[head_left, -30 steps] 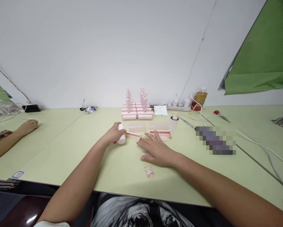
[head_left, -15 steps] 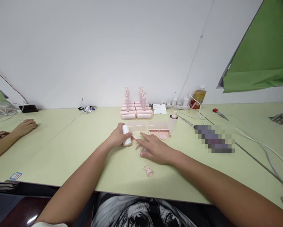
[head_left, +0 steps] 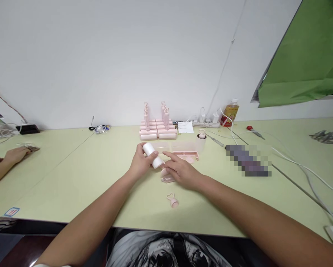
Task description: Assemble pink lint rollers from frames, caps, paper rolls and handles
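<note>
My left hand (head_left: 140,163) is wrapped around a white lint roller roll (head_left: 153,155), tilted with its lower end toward my right hand. At that end my right hand (head_left: 184,172) pinches a small pink piece (head_left: 162,166), partly hidden by the fingers; its index finger points out straight. Below the right fingers lies a clear pinkish handle piece (head_left: 168,178) on the table. Nearer to me rests a pink cap with a heart-shaped loop (head_left: 172,200). Just behind the hands are a long pink tray-like part (head_left: 184,153) and translucent covers (head_left: 161,147).
Several pink lint rollers (head_left: 158,129) stand in rows by the wall. To their right are a dark-mouthed cup (head_left: 201,142), a screwdriver (head_left: 215,140), a power strip (head_left: 207,124) and a drink bottle (head_left: 230,113). Cables run along the right. Another person's hand (head_left: 16,154) is at far left.
The white roll has tilted further, its lower end swinging right. My right hand has closed in on that end. At left, the other person's hand has shifted slightly.
</note>
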Demonstrator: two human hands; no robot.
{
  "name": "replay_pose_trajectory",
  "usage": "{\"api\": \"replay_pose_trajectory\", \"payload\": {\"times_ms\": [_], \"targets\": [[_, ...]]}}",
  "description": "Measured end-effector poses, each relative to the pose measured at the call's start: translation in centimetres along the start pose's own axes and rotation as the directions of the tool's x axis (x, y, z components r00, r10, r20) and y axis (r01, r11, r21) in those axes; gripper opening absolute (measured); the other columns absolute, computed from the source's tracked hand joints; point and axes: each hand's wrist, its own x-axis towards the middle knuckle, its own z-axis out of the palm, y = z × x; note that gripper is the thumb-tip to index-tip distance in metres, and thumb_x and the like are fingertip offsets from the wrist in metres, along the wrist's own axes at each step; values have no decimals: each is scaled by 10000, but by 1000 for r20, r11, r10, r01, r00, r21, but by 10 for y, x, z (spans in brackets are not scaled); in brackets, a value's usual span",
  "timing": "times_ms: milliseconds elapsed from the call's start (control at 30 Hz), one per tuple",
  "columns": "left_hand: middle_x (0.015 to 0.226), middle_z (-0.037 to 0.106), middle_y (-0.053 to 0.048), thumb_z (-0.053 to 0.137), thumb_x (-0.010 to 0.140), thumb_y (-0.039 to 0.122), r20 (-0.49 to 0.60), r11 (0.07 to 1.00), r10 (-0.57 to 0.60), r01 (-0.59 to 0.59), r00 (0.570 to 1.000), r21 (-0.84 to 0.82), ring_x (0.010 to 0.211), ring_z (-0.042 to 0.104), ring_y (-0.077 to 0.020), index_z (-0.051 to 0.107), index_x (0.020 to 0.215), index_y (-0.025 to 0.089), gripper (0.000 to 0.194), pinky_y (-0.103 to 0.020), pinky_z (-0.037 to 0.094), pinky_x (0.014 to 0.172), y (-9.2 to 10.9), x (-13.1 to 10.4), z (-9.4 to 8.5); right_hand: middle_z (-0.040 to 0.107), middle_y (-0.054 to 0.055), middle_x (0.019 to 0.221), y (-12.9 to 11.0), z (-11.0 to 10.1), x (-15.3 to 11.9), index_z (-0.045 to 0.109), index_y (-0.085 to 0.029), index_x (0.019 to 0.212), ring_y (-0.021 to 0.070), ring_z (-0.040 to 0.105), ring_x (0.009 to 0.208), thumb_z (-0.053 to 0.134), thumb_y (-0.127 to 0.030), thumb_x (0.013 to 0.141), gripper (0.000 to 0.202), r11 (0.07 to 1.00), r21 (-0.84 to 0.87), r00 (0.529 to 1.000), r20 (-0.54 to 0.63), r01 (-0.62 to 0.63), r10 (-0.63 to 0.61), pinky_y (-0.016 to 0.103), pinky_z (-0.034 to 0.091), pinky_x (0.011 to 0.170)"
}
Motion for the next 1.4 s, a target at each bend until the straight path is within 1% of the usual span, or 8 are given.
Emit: {"api": "replay_pose_trajectory", "payload": {"times_ms": [133,267,500,700,867,1033,1233,1400], "targets": [[1163,510,-73,691,757,473,-131,977,156,-172,979,-123,813,606,-156,365,1200,243,596,-242,539,561,11,-12,6,394,143,1489,1,0,-1,652,-196,1002,232,529,1251,380,-190,962,275,999,-29,981,-190,46,-50,381,513,918],[1258,490,-93,738,711,466,-148,939,223,-253,964,-233,823,624,-148,342,1218,261,675,-240,551,615,17,-22,14,412,186,1466,1,-1,-1,619,-186,941,237,505,1276,362,-174,963,258,987,-77,935,-315,144,-161,387,526,891],[1037,624,-81,714,687,578,1,965,91,-88,996,-247,688,651,-175,340,1235,240,745,-290,558,511,15,-17,13,462,193,1414,2,1,0,600,-198,940,252,561,1190,357,-185,961,244,975,-115,920,-326,191,-219,431,536,869],[1007,621,-70,713,712,539,76,943,106,-76,992,-323,715,665,-196,345,1252,250,715,-322,576,529,15,-17,12,525,163,1323,-1,-1,-2,607,-213,961,220,592,1112,388,-194,960,219,959,-107,875,-394,261,-282,412,529,893],[1052,610,-64,724,703,497,143,941,93,-40,985,-337,721,665,-185,194,1390,324,885,-348,593,571,17,-22,14,510,153,1323,-3,-3,-3,599,-221,984,265,502,1241,417,-246,955,187,978,-76,885,-417,193,-207,467,486,960],[980,621,-27,693,715,321,256,928,102,1,961,-373,715,654,-173,62,1463,363,979,-347,579,625,19,-24,14,478,153,1335,-2,2,-3,527,-232,1131,271,505,1219,520,-303,923,220,980,76,914,-380,184,-142,391,552,824],[939,631,-16,671,702,248,319,932,88,35,944,-362,677,638,-164,94,1470,360,967,-305,542,591,19,-25,13,564,124,1217,-2,8,-6,268,-255,1437,158,627,753,624,-383,859,691,951,305,959,-278,42,46,317,541,640],[1047,635,-50,682,683,257,353,938,67,62,933,-340,733,646,-176,146,1456,354,946,-321,542,619,16,-25,17,653,56,1014,-1,2,-3,134,-266,1517,109,589,565,547,-382,903,749,918,385,950,-237,-99,202,256,469,527]]}}
